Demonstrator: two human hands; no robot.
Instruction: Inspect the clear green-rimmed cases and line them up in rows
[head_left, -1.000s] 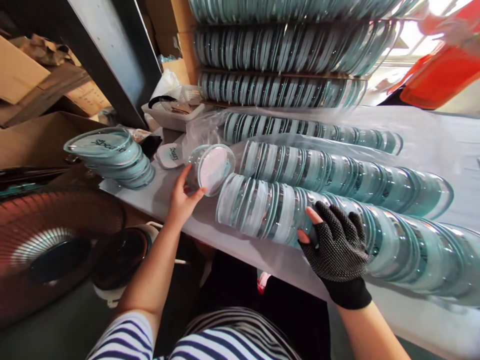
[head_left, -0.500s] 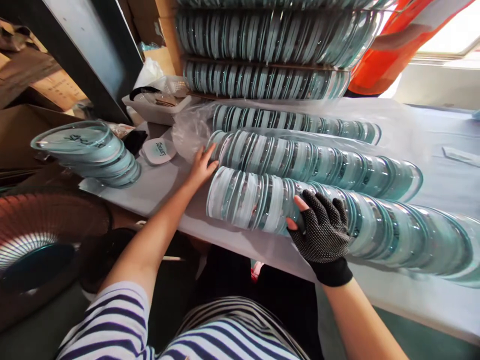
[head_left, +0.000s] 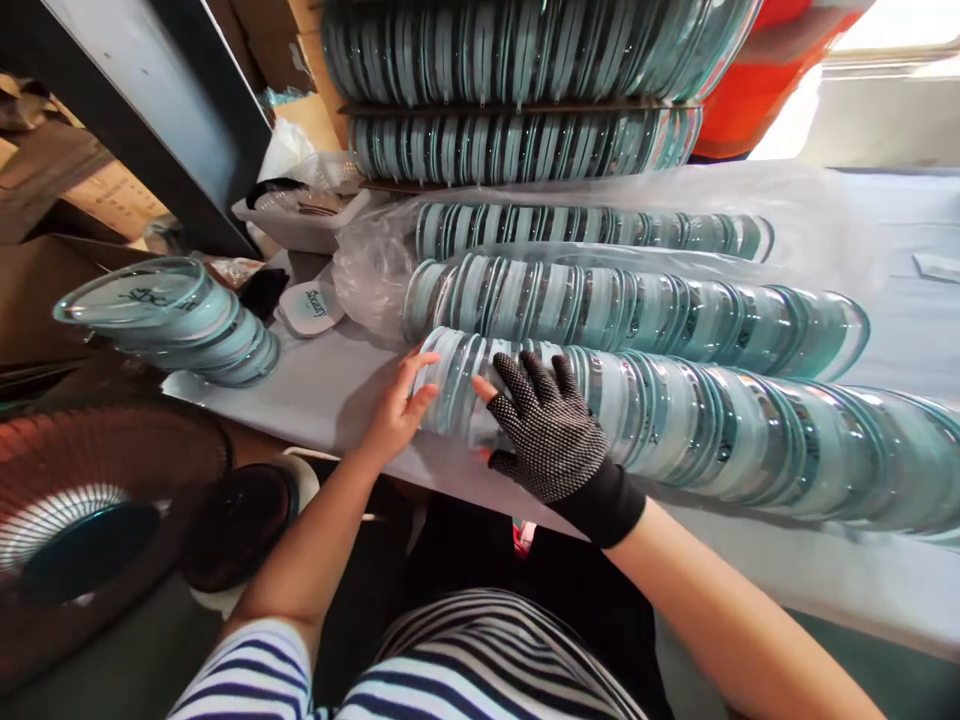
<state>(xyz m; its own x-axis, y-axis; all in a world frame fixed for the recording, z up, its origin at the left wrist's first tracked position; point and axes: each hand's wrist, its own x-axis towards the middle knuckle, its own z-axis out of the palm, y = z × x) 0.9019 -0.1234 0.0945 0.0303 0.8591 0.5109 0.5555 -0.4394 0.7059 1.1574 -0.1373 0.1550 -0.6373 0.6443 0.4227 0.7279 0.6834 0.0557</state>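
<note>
— Head view, go ahead. What have you got?

— Centre of the frame: my bare left hand [head_left: 395, 412] lies flat, fingers spread, against the end of the near row of lids [head_left: 675, 425] lying across the table [head_left: 315, 385]. Nothing clasped, just a palm capping the row's left end.

— And the gloved one?

— My right hand [head_left: 551, 430], in the dotted black glove, is draped over the top of that same row just right of the left hand, fingers wide, pressing more than gripping.

— Advice for this bit?

— I'd judge it wants even pressure from both sides, so the discs stay nested and none tips out of line.

— Surroundings?

— Two more rows in a plastic bag [head_left: 375, 265] just behind; a short stack of lids [head_left: 180, 320] at the left, a single lid [head_left: 311, 305] beside it, and a white tray [head_left: 300, 215] further up.
</note>
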